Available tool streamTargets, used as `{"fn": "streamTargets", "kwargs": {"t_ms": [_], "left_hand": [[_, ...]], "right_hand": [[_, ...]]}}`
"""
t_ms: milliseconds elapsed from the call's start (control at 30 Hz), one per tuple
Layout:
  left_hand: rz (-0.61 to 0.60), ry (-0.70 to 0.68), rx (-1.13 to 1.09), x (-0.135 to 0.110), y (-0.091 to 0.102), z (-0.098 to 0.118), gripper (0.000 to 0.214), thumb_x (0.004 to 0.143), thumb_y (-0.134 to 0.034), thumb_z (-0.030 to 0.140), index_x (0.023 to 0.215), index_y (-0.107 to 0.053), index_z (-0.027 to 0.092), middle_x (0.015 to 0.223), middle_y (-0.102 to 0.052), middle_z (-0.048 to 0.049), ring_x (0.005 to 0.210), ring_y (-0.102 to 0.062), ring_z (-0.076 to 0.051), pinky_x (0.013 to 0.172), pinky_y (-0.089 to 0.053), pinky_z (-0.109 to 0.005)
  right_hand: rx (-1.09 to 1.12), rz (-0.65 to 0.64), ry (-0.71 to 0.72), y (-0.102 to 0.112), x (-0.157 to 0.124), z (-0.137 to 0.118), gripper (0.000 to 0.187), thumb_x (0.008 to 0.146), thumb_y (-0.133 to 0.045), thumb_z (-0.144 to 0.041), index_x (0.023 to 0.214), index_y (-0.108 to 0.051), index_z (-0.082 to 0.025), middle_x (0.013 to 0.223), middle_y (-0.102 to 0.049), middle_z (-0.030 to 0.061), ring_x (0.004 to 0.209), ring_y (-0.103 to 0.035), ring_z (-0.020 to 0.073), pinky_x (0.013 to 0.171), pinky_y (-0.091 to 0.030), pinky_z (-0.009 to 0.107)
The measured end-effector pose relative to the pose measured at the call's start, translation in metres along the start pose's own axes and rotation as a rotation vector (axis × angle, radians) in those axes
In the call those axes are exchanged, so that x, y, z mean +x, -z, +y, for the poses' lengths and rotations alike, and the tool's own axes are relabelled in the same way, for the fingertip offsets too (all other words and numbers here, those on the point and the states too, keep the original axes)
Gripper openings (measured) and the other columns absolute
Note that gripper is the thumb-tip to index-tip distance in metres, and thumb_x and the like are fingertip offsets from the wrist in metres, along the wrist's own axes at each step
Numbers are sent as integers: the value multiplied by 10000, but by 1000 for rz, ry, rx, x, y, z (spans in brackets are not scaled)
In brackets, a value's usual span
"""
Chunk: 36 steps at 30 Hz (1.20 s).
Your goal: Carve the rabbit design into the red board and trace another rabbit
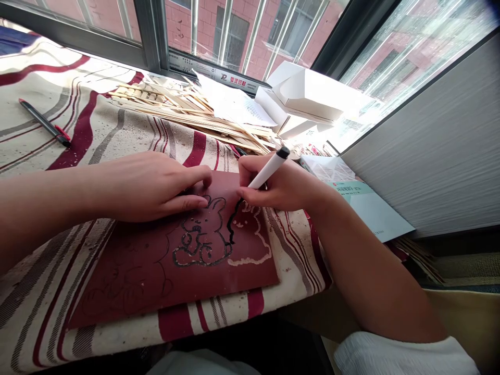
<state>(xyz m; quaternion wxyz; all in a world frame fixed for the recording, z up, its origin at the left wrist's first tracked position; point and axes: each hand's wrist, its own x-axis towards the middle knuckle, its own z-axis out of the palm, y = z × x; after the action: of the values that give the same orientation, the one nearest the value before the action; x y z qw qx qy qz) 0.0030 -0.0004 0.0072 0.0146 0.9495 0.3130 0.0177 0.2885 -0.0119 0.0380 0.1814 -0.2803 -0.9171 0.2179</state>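
A wide window (pixel 152 36) with dark frames ran across the far side, and a grey panel wall (pixel 425 140) stood at the right. Below it lay a cream cloth w/ red and grey stripes (pixel 42 156), covering the work surface. On this cloth was a dark red board (pixel 156 276), set at a slant, and on the board a rabbit drawing (pixel 203 234) in thick black and pale lines, w/ faint outlines (pixel 121 286) toward the lower left.

The R hand (pixel 279 187) was clenched around a white marker (pixel 269 171), fingers closed on the barrel. The marker's long axis leaned diagonally: the black end (pixel 283 152) pointed up and right toward the window, the lower end went down-left to the board, but the tip was hidden behind the fingers. A wet-looking black line (pixel 233 221) lay just below them. The L hand (pixel 148 187) was open, not grasping anything, and its fingertips (pixel 201 203) touched the board near the top edge.

The board's right edge was near the drawing, so little room was there; more free board lay to the lower left. Beyond the hands were wood sticks (pixel 187 112), papers (pixel 238 104), a white box (pixel 308 94), a booklet (pixel 351 195) and a black-and-red pen (pixel 45 122).
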Motion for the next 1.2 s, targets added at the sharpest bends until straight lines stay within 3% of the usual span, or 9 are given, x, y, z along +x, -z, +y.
{"fn": "streamTargets", "kwargs": {"t_ms": [1200], "left_hand": [[3, 18, -2, 0, -1, -1, 465, 1088, -354, 641, 1108, -660, 291, 786, -781, -32, 618, -660, -268, 605, -346, -370]], "right_hand": [[-36, -8, -13, 2, -1, 1, 213, 906, -654, -231, 778, -484, -238, 676, -518, -43, 644, -415, 123, 618, -295, 296]]}}
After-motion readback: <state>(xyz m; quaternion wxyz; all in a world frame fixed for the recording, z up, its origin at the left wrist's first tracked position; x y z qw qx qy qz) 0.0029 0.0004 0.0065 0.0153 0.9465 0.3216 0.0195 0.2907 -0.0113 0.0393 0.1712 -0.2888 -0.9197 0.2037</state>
